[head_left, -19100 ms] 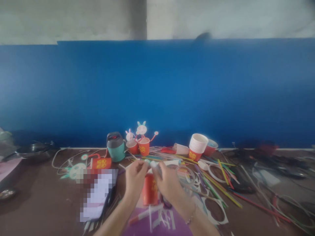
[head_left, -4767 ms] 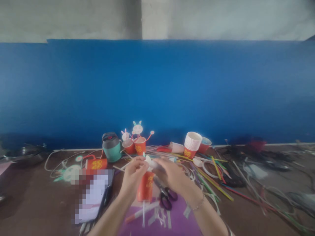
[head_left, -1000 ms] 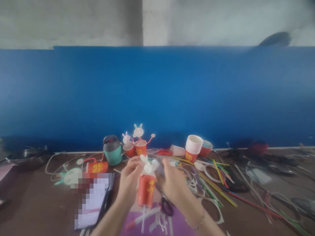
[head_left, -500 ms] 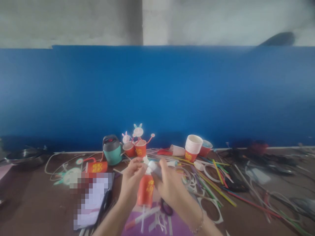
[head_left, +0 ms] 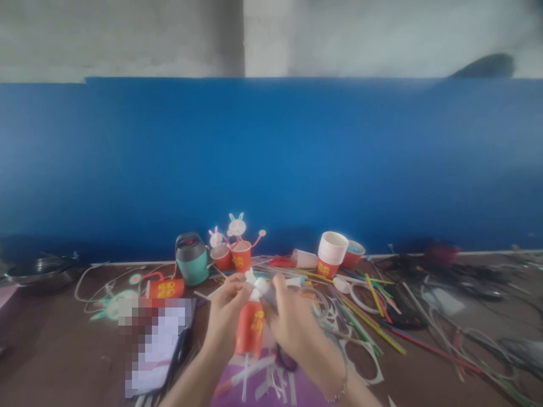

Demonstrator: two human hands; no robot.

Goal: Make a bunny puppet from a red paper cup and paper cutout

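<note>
Looking down from the head view, you are working over the bench (head_left: 85,356) with both hands close together. Your left hand (head_left: 227,310) is pinching a small white rabbit-shaped piece (head_left: 255,294) in its fingers, its ears pointing up. Your right hand (head_left: 292,322) is closing its fingers around a grey tube (head_left: 268,294), and the tube's white end is overlapping the rabbit piece; you cannot tell whether they are touching. The piece is sitting just above a red cup (head_left: 250,329), between your hands. A white straw (head_left: 245,376) is running from the cup's near end over a purple sheet (head_left: 306,391), where a marker (head_left: 255,368) is lying too. Scissors (head_left: 287,360) are partly hiding under your right hand. Beyond your fingers, a teal jar (head_left: 194,264) is standing left of a cup with a rabbit figure (head_left: 241,259), while a stack of cups (head_left: 332,251) is rising further right. Coloured sticks (head_left: 373,323) are spreading over the bench on your right side.
</note>
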